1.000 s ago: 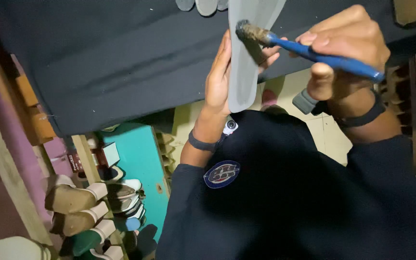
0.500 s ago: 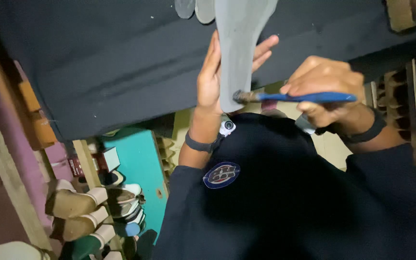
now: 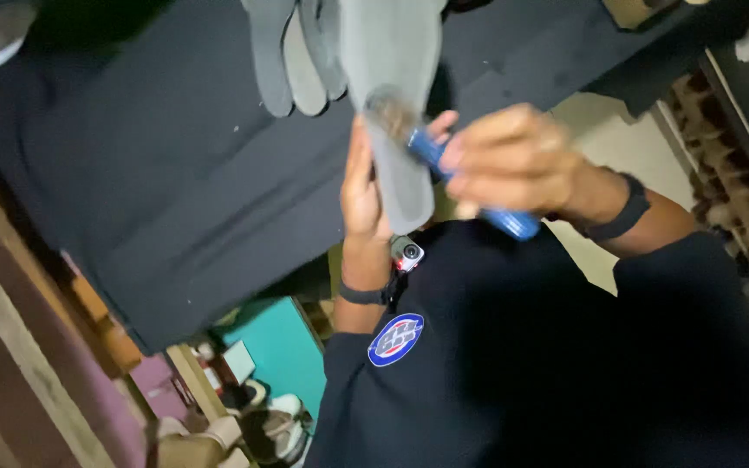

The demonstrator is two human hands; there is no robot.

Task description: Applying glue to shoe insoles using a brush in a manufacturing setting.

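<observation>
We are brushing: left hand holds the grey insole upper centre; right hand grips the blue-handled brush, needing another even stroke.

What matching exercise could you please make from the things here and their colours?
Things:
1. brush handle
2. sole in the left hand
3. tabletop
4. panel below the table

Colours:
A. teal
B. black
C. blue
D. grey

Pairs: 1-C, 2-D, 3-B, 4-A
</observation>
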